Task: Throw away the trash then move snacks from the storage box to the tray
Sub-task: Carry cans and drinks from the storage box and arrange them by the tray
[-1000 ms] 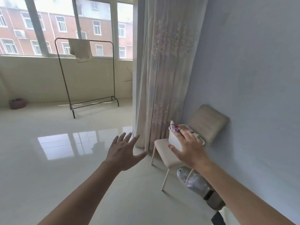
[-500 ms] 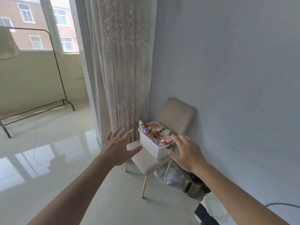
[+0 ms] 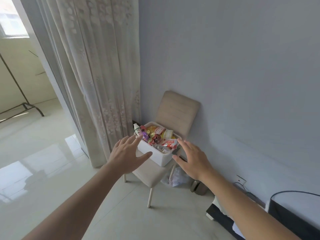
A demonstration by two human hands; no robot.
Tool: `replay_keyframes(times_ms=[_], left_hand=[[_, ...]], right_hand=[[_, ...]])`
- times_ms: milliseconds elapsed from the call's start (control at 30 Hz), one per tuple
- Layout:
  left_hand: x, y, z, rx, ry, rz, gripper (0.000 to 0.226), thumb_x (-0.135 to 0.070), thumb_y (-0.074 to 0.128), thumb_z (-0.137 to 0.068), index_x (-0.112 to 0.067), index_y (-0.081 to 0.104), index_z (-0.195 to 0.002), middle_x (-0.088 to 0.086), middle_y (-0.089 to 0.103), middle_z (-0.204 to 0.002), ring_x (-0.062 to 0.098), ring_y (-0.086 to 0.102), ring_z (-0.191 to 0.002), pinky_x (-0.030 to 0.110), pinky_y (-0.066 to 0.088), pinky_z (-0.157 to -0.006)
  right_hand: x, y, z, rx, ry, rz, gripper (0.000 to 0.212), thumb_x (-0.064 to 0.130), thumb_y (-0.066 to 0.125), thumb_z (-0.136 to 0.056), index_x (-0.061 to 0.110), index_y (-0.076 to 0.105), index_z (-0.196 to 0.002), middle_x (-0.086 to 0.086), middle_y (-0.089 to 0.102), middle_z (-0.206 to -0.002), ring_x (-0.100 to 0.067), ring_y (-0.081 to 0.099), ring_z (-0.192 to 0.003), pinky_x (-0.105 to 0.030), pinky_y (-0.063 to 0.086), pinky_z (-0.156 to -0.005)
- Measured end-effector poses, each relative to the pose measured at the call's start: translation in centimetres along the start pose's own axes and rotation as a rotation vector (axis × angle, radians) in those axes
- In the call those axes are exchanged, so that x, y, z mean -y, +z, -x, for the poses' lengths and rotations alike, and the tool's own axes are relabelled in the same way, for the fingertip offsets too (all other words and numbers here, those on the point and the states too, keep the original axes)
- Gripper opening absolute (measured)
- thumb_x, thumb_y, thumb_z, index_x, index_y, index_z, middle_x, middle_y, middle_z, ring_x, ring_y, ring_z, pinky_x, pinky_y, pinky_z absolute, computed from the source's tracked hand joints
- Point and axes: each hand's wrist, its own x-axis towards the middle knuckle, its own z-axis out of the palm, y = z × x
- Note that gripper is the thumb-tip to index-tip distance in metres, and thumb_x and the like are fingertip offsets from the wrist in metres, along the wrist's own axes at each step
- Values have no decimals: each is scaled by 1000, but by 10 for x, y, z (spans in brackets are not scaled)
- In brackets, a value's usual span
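1. A white storage box [image 3: 158, 155] sits on the seat of a small beige chair [image 3: 176, 108].
2. The chair stands in a corner, with its back against a pale blue wall [image 3: 225, 66].
3. A long lacy curtain [image 3: 97, 75] hangs just beside the chair, on its left.
4. The box is full of snacks [image 3: 160, 135]. They are packed so close that many are hard to tell apart.
5. A little white bottle [image 3: 137, 129] with a green label stands upright at the far left corner of the box.
6. A red and white packet [image 3: 170, 143] lies at the near right side of the box, sticking over the rim.
7. A yellow packet [image 3: 167, 133] lies near the back of the box.
8. The left hand [image 3: 127, 154] is wide open, fingers spread, and holds nothing. It is just in front of the left side of the box. I cannot tell if its fingertips touch the box.
9. The right hand [image 3: 192, 159] is wide open too, fingers spread, and holds nothing. It is just beside the right side of the box, near the red and white packet.
10. The box sits between the two hands.
11. A crumpled clear plastic bag [image 3: 174, 178] lies on the shiny pale floor [image 3: 52, 161] under the chair.
12. A small dark bin [image 3: 199, 187] stands on the floor by the wall, just right of the bag.
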Motion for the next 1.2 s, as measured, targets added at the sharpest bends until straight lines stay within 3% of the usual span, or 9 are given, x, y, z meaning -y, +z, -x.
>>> replay_keyframes(times_ms=[200, 333, 467, 633, 900, 1200], left_hand=[[9, 38, -54, 70, 8, -34, 91, -85, 31, -89, -37, 15, -164, 2, 27, -169, 26, 20, -157, 45, 15, -127], [23, 68, -96, 76, -16, -39, 98, -88, 14, -80, -36, 17, -164, 0, 31, -168, 24, 23, -156, 44, 18, -128], [38, 97, -156, 69, -106, 13, 87, -81, 29, -91, -34, 22, -163, -2, 36, -165, 24, 28, -155, 44, 23, -126], [50, 129, -236, 89, -200, 30, 90, -84, 21, -86, -36, 23, -162, -2, 39, -164, 24, 33, -153, 48, 29, -125], [50, 182, -323, 17, -253, 144, 70, -64, 49, -96, -32, 37, -157, -2, 50, -155, 22, 43, -145, 43, 36, -118], [80, 299, -350, -2, -442, 363, 70, -48, 63, -97, -37, 31, -159, 0, 49, -155, 24, 43, -143, 43, 35, -117]], right_hand=[[-32, 35, -57, 42, 28, -79, 74, 69, 39, -95, 36, 18, -158, 2, 30, -164, -19, 31, -149, -48, 36, -117], [-55, 56, -115, 54, 2, -127, 74, 70, 37, -94, 34, 21, -157, 5, 33, -161, -16, 34, -146, -46, 40, -115], [-83, 82, -190, 103, -38, -189, 77, 73, 34, -90, 36, 20, -157, 5, 35, -160, -17, 36, -145, -47, 45, -111], [-116, 105, -289, 150, -89, -236, 70, 62, 44, -97, 35, 20, -157, 2, 37, -159, -20, 35, -146, -47, 44, -113], [-156, 136, -396, 218, -185, -248, 57, 47, 49, -98, 29, 37, -151, 2, 49, -150, -17, 43, -140, -42, 44, -112], [-185, 240, -449, 291, -276, -283, 64, 40, 57, -98, 30, 31, -156, 4, 43, -154, -15, 40, -141, -34, 42, -113]])
